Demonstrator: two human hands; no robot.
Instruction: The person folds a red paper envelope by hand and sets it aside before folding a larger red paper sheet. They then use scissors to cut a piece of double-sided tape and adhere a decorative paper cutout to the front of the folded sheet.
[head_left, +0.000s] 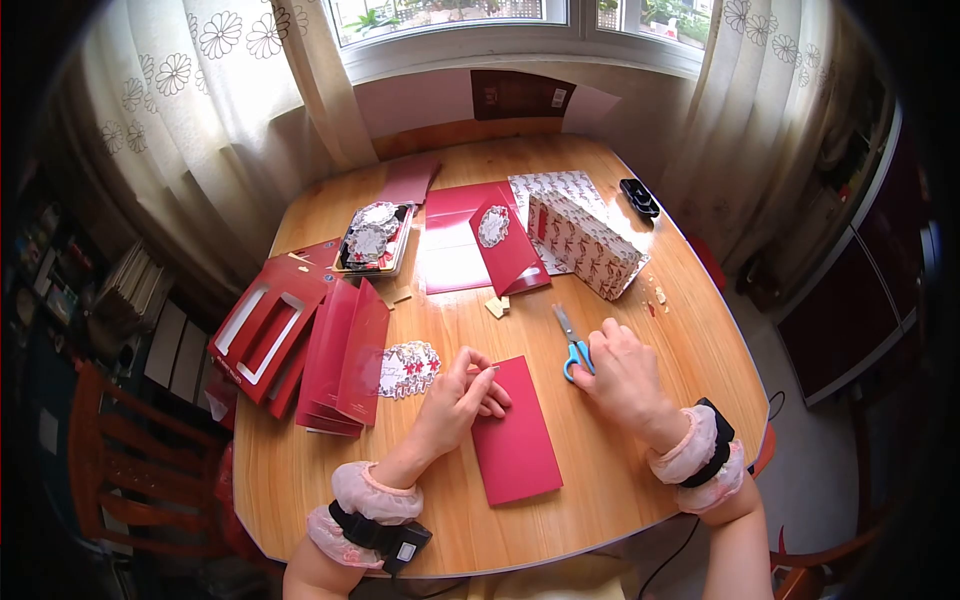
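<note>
Thumb and fingertips of my left hand are pinched together above the top left of a red folded card. A tiny pale bit shows at the fingertips, too small to name. The card lies flat on the table in front of me. To its right, my right hand has its fingers closed at the blue handles of a pair of scissors; the blades point away from me. Left of my left hand lies a fanned row of printed paper labels with scalloped edges.
Standing red folded cards and red cut-out boxes crowd the left. Farther back are a tray of round labels, a standing card with a label, a patterned box and a black object. Scraps lie mid-table.
</note>
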